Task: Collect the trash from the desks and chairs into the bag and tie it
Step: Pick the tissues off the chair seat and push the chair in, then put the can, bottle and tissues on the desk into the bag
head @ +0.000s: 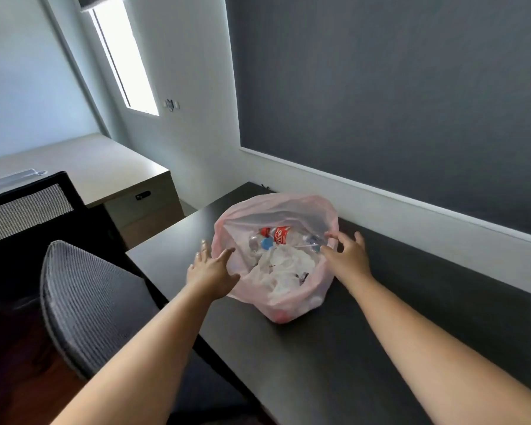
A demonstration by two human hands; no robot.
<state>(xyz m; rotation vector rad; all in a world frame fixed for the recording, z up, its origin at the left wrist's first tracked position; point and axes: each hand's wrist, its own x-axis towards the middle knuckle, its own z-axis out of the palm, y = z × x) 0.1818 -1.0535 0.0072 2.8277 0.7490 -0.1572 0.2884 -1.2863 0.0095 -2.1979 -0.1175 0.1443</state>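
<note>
**Both hands at the mouth of the open bag**

The pink bag (277,204) sits at the centre of the frame on the dark desk (380,320), close to the wall, with its mouth spread open. Inside it lie a red-labelled cola bottle (281,235), a clear bottle with a blue cap (266,243) and a heap of crumpled white paper (284,266).

The left hand (210,269) is at the bag's left rim. Its fingers are spread wide and fairly straight, the thumb reaching over the rim toward the inside and the other fingers against the outside. It is touching the plastic, not gripping it.

The right hand (347,256) is at the right rim. Its fingers are curled, and the thumb and forefinger pinch the plastic edge, while the little finger stands raised behind them.

At lower left, a grey mesh chair back (83,302) stands just beside the desk's edge. Further off at centre left is a light wooden desk (98,167), with a bright narrow window (123,53) above it in the upper left. A grey wall panel (396,87) fills the upper right.
</note>
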